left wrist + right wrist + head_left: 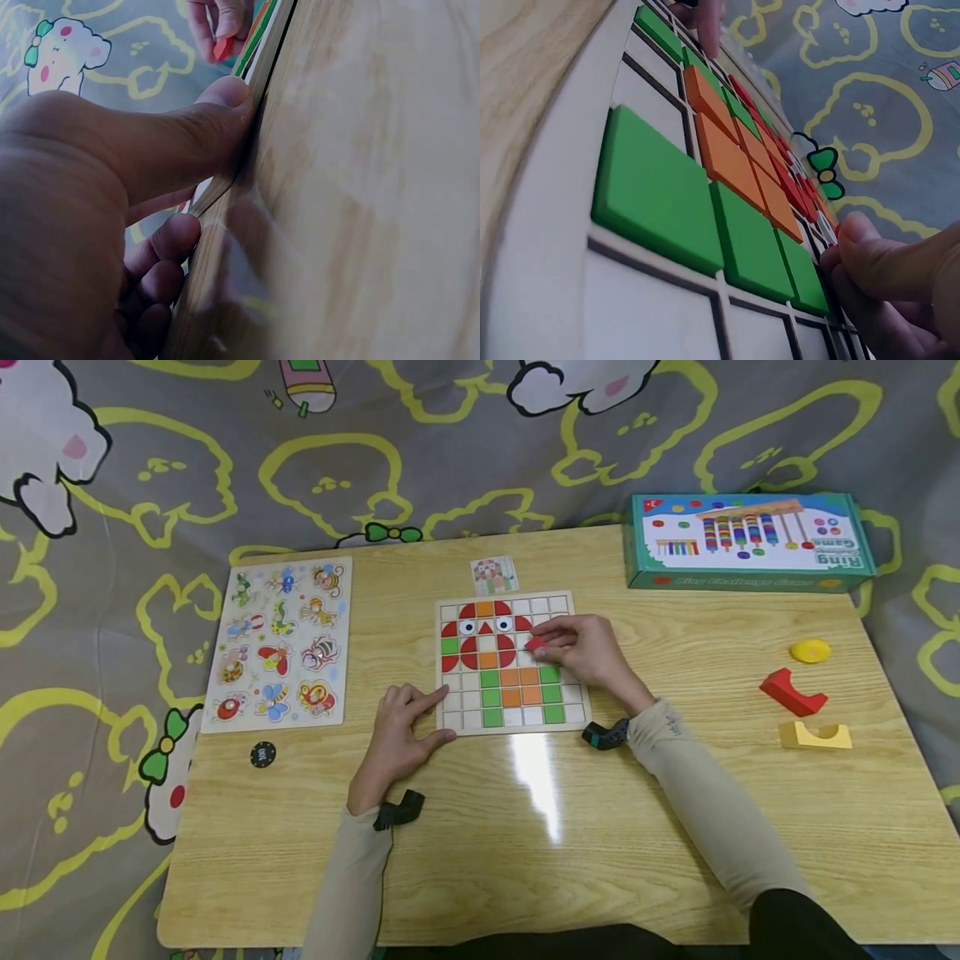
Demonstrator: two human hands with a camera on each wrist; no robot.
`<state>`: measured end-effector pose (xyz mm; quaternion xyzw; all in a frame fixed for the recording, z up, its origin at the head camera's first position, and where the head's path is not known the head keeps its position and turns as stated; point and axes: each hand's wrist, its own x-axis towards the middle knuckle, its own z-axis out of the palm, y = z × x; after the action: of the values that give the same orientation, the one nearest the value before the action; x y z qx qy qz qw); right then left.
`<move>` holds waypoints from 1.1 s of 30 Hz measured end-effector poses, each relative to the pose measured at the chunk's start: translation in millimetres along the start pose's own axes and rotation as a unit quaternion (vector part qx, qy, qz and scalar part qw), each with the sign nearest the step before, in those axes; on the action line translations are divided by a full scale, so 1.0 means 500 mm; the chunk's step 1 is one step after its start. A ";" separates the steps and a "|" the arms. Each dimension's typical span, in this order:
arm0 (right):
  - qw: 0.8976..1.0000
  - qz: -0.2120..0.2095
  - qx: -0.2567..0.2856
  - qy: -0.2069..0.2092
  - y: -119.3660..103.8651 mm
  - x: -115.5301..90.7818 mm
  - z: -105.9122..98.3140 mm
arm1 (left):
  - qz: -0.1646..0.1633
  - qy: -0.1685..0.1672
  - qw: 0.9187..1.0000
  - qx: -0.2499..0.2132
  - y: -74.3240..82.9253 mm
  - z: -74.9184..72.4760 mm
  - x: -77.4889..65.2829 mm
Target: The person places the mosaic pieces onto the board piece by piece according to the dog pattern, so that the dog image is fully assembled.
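A white mosaic grid board lies mid-table, partly filled with red, orange, green and white tiles, two with eyes. My right hand pinches a red tile between thumb and fingers over the board's right side. That tile also shows in the left wrist view as a small red piece. At the board's near left corner, my left hand touches the rim with thumb and index finger. The right wrist view shows green tiles and orange tiles set in the grid, with the right thumb beyond.
Behind the board lies a small pattern card. An insect puzzle board is at left, with a black round disc below it. A green game box stands back right. Yellow disc, red block and yellow block lie right.
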<state>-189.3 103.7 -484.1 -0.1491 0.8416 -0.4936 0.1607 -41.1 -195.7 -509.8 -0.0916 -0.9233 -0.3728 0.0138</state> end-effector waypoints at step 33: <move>0.989 -0.029 -0.147 -0.018 -0.004 0.040 0.014 | 0.001 0.003 1.000 -0.003 -0.004 0.001 0.002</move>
<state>-204.3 89.4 -488.0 -0.2042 0.8974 -0.3660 0.1382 -42.5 -196.4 -511.3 -0.0915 -0.9220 -0.3760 0.0167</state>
